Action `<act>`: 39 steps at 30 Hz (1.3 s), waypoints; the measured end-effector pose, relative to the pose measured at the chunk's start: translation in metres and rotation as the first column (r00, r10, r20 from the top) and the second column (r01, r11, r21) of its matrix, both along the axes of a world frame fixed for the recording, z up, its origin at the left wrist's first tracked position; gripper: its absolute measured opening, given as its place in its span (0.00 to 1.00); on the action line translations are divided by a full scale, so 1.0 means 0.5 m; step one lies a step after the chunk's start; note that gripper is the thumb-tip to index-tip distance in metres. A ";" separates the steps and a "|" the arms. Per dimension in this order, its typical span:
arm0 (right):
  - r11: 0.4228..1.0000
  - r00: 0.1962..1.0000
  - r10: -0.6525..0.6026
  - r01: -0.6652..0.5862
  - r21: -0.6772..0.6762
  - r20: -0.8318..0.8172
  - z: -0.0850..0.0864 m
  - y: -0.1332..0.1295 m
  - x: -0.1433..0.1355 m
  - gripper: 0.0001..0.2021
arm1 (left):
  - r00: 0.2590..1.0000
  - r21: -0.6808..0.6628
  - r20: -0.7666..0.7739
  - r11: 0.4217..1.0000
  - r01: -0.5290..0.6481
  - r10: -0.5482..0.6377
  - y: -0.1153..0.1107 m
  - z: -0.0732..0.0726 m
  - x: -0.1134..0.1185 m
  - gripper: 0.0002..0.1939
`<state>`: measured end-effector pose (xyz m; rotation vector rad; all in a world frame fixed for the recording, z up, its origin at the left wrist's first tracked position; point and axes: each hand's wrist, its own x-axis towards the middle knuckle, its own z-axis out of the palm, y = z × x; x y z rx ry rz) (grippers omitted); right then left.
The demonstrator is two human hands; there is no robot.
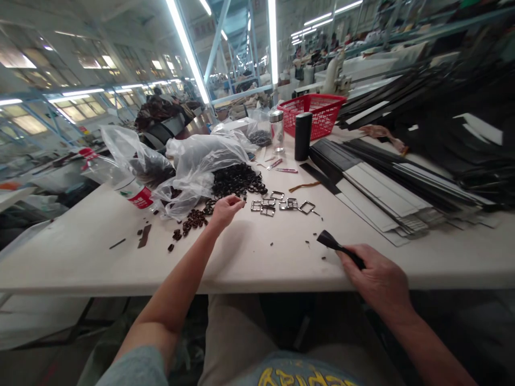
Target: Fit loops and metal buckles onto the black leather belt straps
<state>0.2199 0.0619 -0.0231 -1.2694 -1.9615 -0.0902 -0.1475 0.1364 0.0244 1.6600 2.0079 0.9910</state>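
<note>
Spanning the whole frame, the white table [257,257] carries everything, with stock staged by type so each sort sits within arm's reach. Largest item: the stacked black and white strips [386,187] fanned along the right side, probably laid flat to stay uncurled and easy to peel off one at a time. Next, the clear plastic bags [197,161] at centre-left, mouths open toward the person so the black rings [237,179] spill into a loose heap instead of needing to be dug out. Red basket [316,112] and black cylinder [302,136] are parked at the back, well apart from the work zone. Metal buckles [281,203] lie in a short row just beside the ring heap, near the centre. Left hand [226,209] is stretched out, fingers pinched together at the edge of the ring heap; looks like it's nipping one small ring, but too small to confirm. Right hand [378,279] rests at the near table edge, closed around a black strap piece [333,244], its free end pointing up and left toward the buckles, held low and steady against the tabletop.
</note>
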 end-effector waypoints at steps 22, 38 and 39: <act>0.888 0.883 0.408 -0.442 -0.125 -0.231 0.096 -0.104 -0.084 0.04 | 0.089 -0.076 0.995 0.943 0.323 0.050 -0.243 -0.014 0.264 0.24; 0.979 0.981 0.186 -0.191 -0.078 -0.058 0.061 -0.133 -0.071 0.07 | 0.325 -0.016 0.944 0.970 0.244 -0.066 -0.265 -0.041 0.317 0.20; 0.982 0.984 0.175 -0.178 -0.070 -0.041 0.060 -0.134 -0.072 0.07 | 0.291 -0.030 0.955 0.964 0.266 -0.050 -0.269 -0.043 0.324 0.20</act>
